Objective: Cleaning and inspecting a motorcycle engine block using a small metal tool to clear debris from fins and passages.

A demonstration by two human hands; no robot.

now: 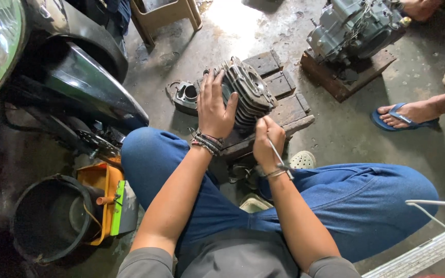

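- Left hand (214,109) is flat on the cylinder (245,92), fingers spread over its fins, pressing rather than gripping, so it's loose and not closed on anything.
- Right hand (268,141) is clenched on a thin metal tool (276,152), just below and right of the cylinder. The tool's front end is hidden behind my fingers, so I can't tell if it touches the fins.
- The cylinder lies tilted on its side on a wood block (284,105), bore facing up and right.
- Just left of the cylinder, on the floor, is a small grey metal part (185,96) with a round hole.
- Well right of the cylinder and further back, an engine (354,25) sits on its own wood base.
- Right of the cylinder, another person's foot in a blue sandal (405,116).
- Left of the cylinder, a motorbike's dark fender (86,85); below that, a black bucket (50,216) beside an orange tray (101,185).
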